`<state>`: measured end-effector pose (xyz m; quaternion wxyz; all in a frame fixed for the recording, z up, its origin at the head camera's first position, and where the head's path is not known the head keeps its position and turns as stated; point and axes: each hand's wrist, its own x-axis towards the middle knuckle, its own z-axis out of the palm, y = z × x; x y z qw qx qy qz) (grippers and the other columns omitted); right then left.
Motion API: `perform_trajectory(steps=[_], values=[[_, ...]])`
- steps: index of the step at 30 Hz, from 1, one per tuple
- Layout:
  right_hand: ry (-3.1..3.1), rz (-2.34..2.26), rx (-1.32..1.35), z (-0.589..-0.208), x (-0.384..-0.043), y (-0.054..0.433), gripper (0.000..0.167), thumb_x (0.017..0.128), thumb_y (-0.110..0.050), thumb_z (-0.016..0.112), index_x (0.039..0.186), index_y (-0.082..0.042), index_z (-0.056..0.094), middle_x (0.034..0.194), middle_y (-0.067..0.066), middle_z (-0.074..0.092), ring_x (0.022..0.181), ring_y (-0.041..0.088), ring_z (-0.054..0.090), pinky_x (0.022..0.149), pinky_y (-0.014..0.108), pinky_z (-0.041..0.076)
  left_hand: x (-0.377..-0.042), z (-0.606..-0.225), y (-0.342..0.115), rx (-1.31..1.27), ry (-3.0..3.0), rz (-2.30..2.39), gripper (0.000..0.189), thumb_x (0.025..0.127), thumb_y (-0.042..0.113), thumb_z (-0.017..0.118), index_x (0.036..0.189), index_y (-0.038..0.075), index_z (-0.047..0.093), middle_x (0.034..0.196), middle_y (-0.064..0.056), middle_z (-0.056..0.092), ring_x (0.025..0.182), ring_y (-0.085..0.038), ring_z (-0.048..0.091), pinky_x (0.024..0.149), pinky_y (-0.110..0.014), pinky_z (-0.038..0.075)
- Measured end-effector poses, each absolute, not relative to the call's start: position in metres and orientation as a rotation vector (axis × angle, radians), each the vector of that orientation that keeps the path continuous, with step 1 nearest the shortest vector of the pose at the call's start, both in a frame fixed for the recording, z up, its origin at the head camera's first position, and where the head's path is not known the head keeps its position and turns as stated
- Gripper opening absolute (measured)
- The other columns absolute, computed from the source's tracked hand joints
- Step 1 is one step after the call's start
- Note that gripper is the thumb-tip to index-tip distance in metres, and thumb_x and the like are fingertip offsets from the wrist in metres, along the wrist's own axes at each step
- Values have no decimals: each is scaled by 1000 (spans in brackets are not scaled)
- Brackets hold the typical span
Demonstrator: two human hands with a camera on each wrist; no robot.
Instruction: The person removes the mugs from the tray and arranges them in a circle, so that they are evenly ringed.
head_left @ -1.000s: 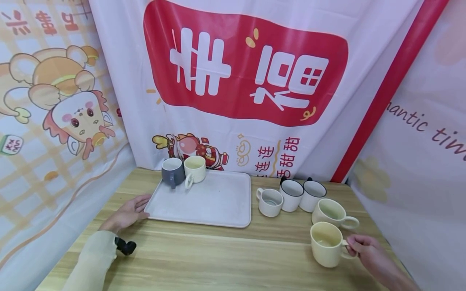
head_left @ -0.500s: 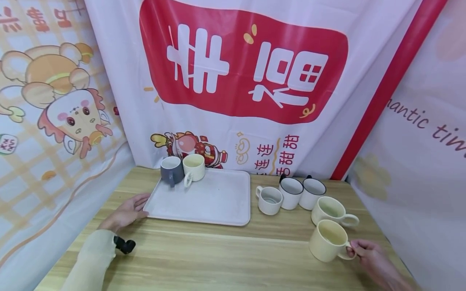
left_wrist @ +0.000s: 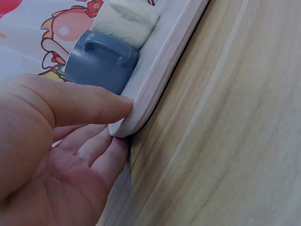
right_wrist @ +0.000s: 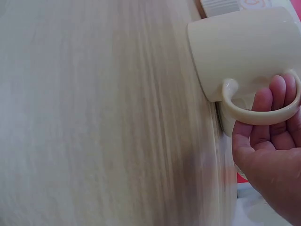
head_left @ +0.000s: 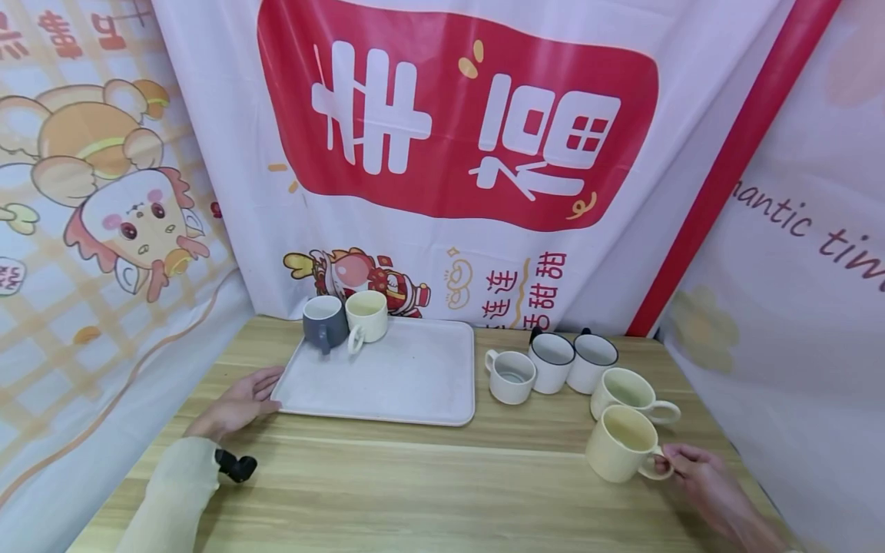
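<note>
My right hand (head_left: 705, 480) grips the handle of a pale yellow mug (head_left: 619, 453) at the right of the table, its fingers through the loop in the right wrist view. The mug is upright, just in front of a cream mug (head_left: 622, 392), which it partly overlaps in the head view. At the left, my left hand (head_left: 238, 401) holds the near left corner of a white tray (head_left: 415, 376), thumb on the rim and fingers at the side and underneath. A blue-grey mug (head_left: 323, 326) and a cream mug (head_left: 367, 319) stand together at the tray's far left.
Right of the tray stand a short ribbed white cup (head_left: 512, 380) and two white mugs with dark rims (head_left: 551, 369). A printed cloth (head_left: 456, 276) hangs behind the wooden table (head_left: 415, 491), with more cloth along both sides.
My right hand has carried the pale yellow mug slightly away from me, closer to the cream mug. The left hand stays at the tray corner, and the head view has shifted a little.
</note>
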<state>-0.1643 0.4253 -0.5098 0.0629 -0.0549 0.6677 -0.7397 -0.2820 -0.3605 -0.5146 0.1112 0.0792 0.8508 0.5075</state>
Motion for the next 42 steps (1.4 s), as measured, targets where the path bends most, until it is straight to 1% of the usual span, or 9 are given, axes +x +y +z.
perform_trajectory(steps=[10,15,20,23,25,30,36,40,42], values=[[2235,-2124,148,-502,-166,419,28,110,-6,52,98,-11,77,91,-5,74,89,3,70,81,14,63,-283,-514,-360,185,2490,1490,79,100,-4,62,163,-14,14,170,-38,14,157,-56,19,126,-53,30],[2233,-2153,164,-501,-168,418,26,109,-3,53,98,-8,76,91,-4,75,88,4,72,81,14,64,-283,-515,-360,181,2491,1481,79,101,-2,62,163,-13,14,171,-37,14,157,-56,20,126,-54,30],[2254,-2190,111,-498,-169,421,29,108,-2,53,98,-14,78,93,-9,79,90,0,74,82,13,64,-284,-515,-359,180,2485,1492,79,101,-3,62,163,-13,14,171,-37,14,157,-56,20,126,-53,30],[2369,-2148,65,-490,-171,423,24,108,-7,56,107,-12,80,98,-13,81,94,-4,75,83,10,62,-284,-515,-359,173,2481,1497,80,100,-3,61,163,-13,13,171,-36,14,157,-55,20,127,-54,29],[2573,-1983,57,-479,-172,423,23,109,-17,58,117,-7,78,102,-18,81,98,-11,71,84,4,57,-284,-514,-359,169,2483,1491,80,100,-4,61,163,-13,14,171,-37,14,157,-55,20,127,-54,28],[2995,-1442,33,-446,-177,413,45,107,-38,62,134,-3,70,112,-25,77,103,-21,60,81,0,47,-282,-513,-360,173,2494,1488,78,100,-5,60,162,-14,14,170,-38,14,157,-56,19,126,-54,29],[3020,-1416,-164,-415,-189,383,46,105,-34,67,139,-2,66,117,-28,72,105,-20,61,84,1,53,-282,-514,-358,186,2488,1510,78,99,-8,60,162,-16,13,169,-39,15,156,-57,21,125,-54,30],[3022,-1399,-304,-403,-199,355,41,104,-30,68,137,-5,68,124,-11,76,107,-17,64,88,2,54,-281,-514,-358,187,2488,1502,78,99,-7,60,162,-15,14,169,-39,15,156,-57,22,125,-55,31],[3029,-1343,-339,-396,-204,338,41,105,-32,68,137,-8,68,130,0,76,114,-6,68,91,1,52,-281,-513,-359,184,2486,1503,78,100,-7,60,162,-15,14,169,-39,15,156,-57,21,125,-55,31]])
